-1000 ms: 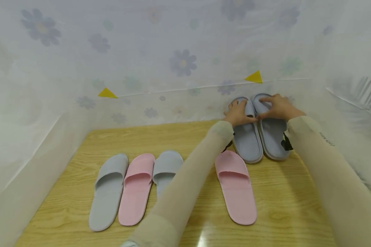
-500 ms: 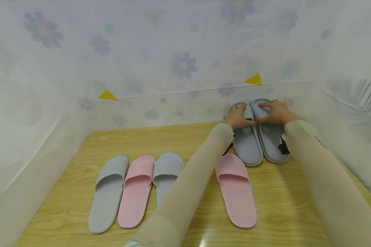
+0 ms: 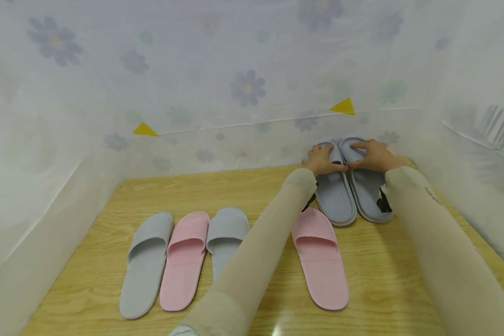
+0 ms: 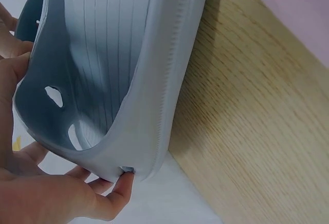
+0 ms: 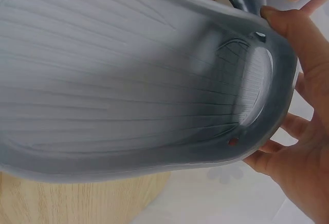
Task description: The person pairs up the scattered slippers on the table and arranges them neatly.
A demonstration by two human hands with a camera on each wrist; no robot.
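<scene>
Your left hand (image 3: pixel 320 159) grips the toe strap of the left grey slide (image 3: pixel 335 193) and your right hand (image 3: pixel 371 155) the right grey slide (image 3: pixel 367 191), both at upper right of the frame, long axes running toward you, touching side by side.

Both grey rubber slippers (image 3: pixel 353 191) have slid a touch further back toward the floral sheet (image 3: pixel 243 88), toes now closer against it; left hand (image 3: pixel 321 160) and right hand (image 3: pixel 371 155) went with them, still on the toe straps
</scene>
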